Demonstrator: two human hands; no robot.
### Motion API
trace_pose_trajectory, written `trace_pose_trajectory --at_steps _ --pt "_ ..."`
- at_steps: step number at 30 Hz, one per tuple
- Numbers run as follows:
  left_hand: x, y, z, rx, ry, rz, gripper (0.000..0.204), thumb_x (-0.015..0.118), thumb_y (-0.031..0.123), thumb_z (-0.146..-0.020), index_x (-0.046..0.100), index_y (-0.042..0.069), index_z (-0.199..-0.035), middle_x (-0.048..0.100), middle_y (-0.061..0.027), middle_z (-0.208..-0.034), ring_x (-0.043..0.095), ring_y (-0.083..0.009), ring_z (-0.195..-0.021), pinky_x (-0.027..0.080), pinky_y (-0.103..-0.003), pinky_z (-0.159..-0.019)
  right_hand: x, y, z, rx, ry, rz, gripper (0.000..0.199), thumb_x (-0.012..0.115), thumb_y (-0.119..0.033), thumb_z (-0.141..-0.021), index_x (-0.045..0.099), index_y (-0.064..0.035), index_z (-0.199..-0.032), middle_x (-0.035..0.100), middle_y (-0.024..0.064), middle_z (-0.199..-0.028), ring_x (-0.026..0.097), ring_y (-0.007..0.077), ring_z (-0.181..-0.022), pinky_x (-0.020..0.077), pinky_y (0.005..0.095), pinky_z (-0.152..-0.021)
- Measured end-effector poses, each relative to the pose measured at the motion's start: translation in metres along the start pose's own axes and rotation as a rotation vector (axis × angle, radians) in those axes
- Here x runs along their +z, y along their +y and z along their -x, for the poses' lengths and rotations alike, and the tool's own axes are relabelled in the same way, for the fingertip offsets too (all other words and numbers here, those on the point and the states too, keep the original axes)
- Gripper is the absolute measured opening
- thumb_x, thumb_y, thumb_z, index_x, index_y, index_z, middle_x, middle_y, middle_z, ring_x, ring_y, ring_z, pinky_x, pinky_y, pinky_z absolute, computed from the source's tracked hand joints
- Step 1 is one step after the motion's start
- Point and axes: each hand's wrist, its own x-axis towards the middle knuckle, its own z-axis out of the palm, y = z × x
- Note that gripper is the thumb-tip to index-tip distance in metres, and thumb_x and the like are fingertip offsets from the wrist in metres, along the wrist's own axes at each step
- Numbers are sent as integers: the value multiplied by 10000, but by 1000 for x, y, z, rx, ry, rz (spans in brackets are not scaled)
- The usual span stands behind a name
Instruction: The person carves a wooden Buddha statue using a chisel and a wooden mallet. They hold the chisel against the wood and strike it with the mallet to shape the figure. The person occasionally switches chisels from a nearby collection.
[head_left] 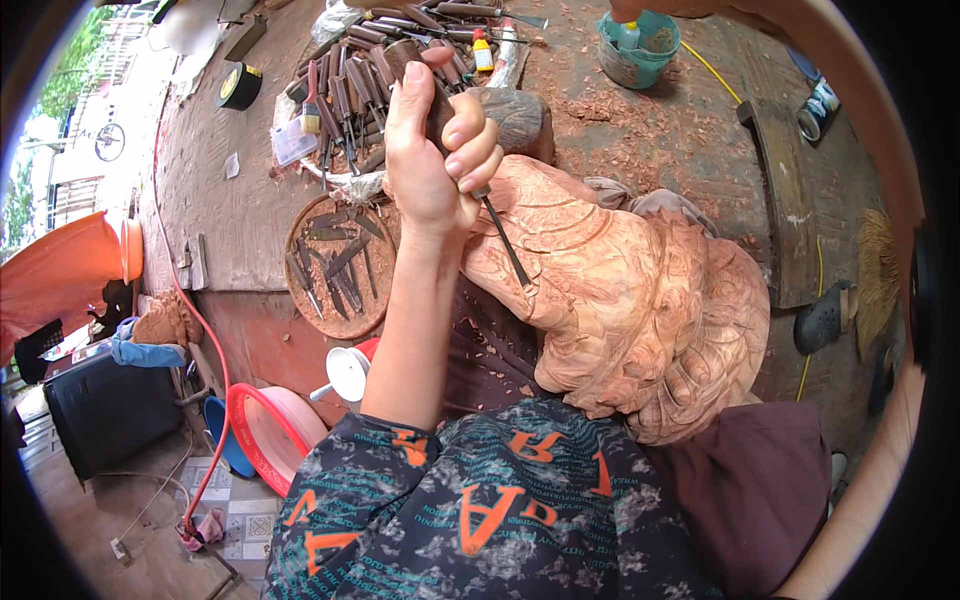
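Note:
My left hand (440, 140) is closed around the dark handle of a wood-carving chisel (508, 240), its thumb up along the handle. The thin blade slants down, and its tip meets the surface of a large reddish wood carving (610, 290). Rounded folds, ridges and grooves cover the carving, which rests over my lap against dark cloth. My right arm (850, 510) rises along the right rim and bends close over the top. Only a bit of my right hand (628, 8) shows at the upper edge; its grip is cut off from view.
Many chisels (360, 90) lie heaped in a tray at the back. A round basket (335, 312) holds small blades. A teal bucket (640, 62) stands far right among wood shavings. Left are a red-rimmed basin (240, 420) and a red hose (205, 325). A plank (785, 200) lies right.

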Motion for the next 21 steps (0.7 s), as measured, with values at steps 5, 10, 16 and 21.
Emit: trace_pose_trajectory --at_steps 5,10,16,21 --pt "-6 -1 -1 -14 18 14 266 328 358 -987 486 154 -1052 309 43 -516 238 -37 -337 189 -178 -285 1 1 11 -116 -52 -28 203 521 -19 -697 533 -11 -900 551 91 -657 526 199 -617 405 345 -542" --pt "-11 -3 0 -94 -19 126 317 336 373 -985 511 145 -1120 306 45 -525 237 -34 -354 205 -177 -298 4 5 8 -133 -72 -42 259 527 -54 -712 544 -4 -966 583 109 -703 541 206 -635 419 336 -557" --pt "-20 5 1 -43 12 253 354 329 372 -987 511 114 -1149 301 45 -530 227 -31 -360 200 -182 -300 21 6 16 -159 237 -57 348 571 -124 -724 507 27 -1030 602 128 -754 558 225 -657 442 345 -578" --pt "1 7 6 109 -14 44 356 331 370 -987 488 108 -1170 290 46 -527 212 -25 -354 187 -175 -295 4 1 9 25 132 -195 391 582 -130 -722 502 43 -1063 604 148 -746 574 234 -664 450 351 -575"
